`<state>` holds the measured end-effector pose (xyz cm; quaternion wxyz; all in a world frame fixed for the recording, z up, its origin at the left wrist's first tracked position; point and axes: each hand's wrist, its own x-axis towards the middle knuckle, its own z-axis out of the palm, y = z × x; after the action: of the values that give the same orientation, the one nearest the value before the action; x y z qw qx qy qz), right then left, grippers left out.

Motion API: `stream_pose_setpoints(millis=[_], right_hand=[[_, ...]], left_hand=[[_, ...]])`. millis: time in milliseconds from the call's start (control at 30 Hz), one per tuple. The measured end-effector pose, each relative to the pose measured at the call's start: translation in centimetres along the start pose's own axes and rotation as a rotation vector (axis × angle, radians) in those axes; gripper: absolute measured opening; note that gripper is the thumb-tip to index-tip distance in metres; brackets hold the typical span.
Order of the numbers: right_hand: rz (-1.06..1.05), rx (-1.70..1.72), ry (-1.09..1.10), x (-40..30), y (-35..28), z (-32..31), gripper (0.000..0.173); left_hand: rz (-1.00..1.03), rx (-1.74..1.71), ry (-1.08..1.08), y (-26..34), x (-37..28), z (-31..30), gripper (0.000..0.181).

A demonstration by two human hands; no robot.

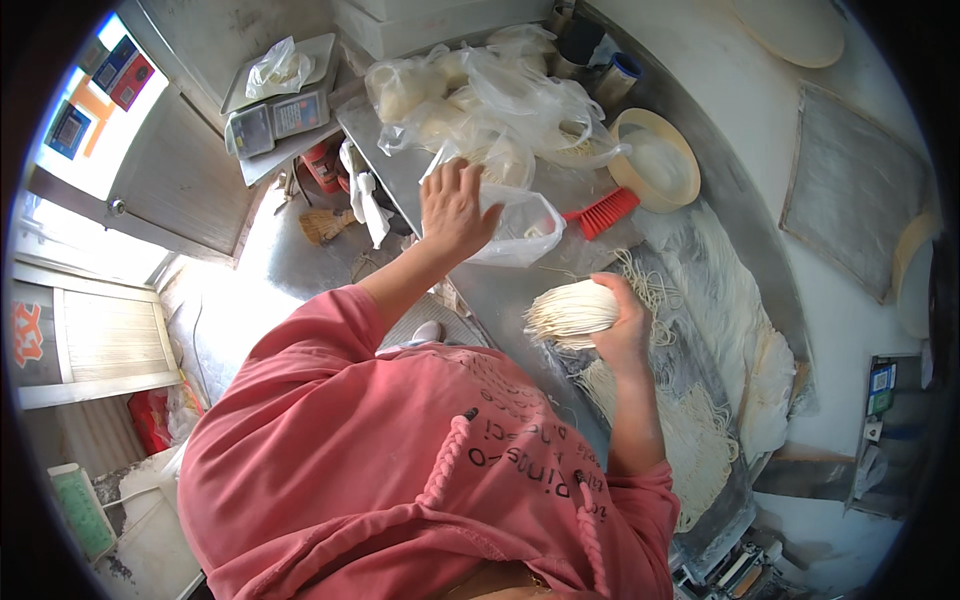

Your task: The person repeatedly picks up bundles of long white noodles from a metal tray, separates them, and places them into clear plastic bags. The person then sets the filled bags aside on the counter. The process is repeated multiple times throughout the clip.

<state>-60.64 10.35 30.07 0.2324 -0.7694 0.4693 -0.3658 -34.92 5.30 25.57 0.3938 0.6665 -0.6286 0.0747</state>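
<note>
My right hand [624, 319] grips one end of a thick bundle of fresh noodles [574, 311] above the metal worktop. Fingers spread, my left hand [457, 210] is over the left side of an opened clear plastic bag [517, 225]; whether it touches the bag is hard to tell. Just beyond, knotted plastic bags [409, 90] of pale contents and noodles are heaped. A red brush [609, 212] lies right of the opened bag. Loose noodles [652, 289] lie behind my right hand, and a spread of noodles [694, 442] covers the worktop to its right.
A round floury sieve [694, 169] stands at the back right, near metal canisters [616, 81]. At the upper left, a scale [277, 120] carries a small bag [279, 69]. Flour-dusted cloth [757, 360] runs along the right side. Below the worktop's left edge is a straw broom [324, 225].
</note>
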Motion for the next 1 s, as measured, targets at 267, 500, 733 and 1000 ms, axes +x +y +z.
stream_pose_setpoints(millis=[267, 500, 733, 1000], right_hand=[[-0.026, -0.031, -0.073, 4.0, -2.9, 6.5, 0.04], [-0.015, -0.274, -0.096, 4.9, -1.2, 12.5, 0.048], [-0.338, -0.219, 0.094, 8.1, -3.3, 9.8, 0.055], [0.09, 1.152, 0.497, 18.4, -10.8, 9.0, 0.032]], left_hand=[[-0.162, -0.197, -0.37, -10.3, -0.4, 3.2, 0.012], [0.848, -0.842, -0.215, 1.4, 3.5, -2.5, 0.013], [1.17, -0.768, -0.243, -7.5, 2.5, -3.6, 0.017], [0.422, -1.27, -0.992, -4.3, -0.6, 4.0, 0.026]])
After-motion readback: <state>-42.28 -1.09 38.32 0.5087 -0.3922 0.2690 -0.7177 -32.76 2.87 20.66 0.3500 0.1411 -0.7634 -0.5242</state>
